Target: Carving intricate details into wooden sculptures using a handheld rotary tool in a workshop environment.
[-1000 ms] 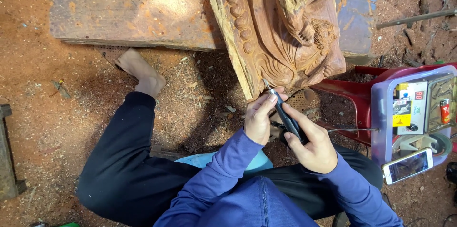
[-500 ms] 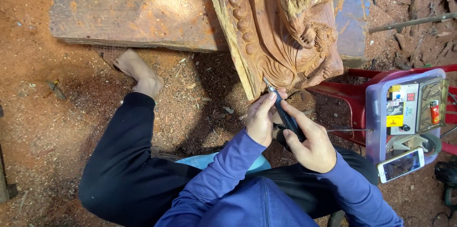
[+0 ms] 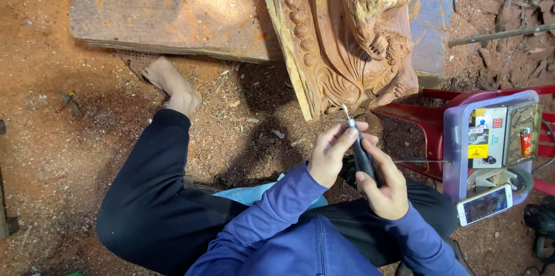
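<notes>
1. The right hand (image 3: pixel 384 186) wraps around the black body of a small rotary carving tool (image 3: pixel 361 151), gripping it like a thick pen so that the thin metal tip points up towards the wood.
2. The left hand (image 3: pixel 330 154) closes its fingertips on the front end of the tool, just behind the tip, seemingly to steady it.
3. The tool's tip sits just below the lower edge of the carved wooden piece (image 3: pixel 347 39), close to it; whether it touches cannot be told.
4. The carving leans upright on the sawdust-covered floor (image 3: pixel 52 154), its beaded edge and leaf scrolls facing the seated person, within easy arm reach.
5. A thin cable runs from the tool to a pale lilac box (image 3: pixel 491 143) on a red plastic chair (image 3: pixel 428 120).
6. The box shows a small red digit display, a yellow label and a red lighter beside it.
7. A phone (image 3: pixel 484 204) with a lit screen lies at the box's near corner.
</notes>
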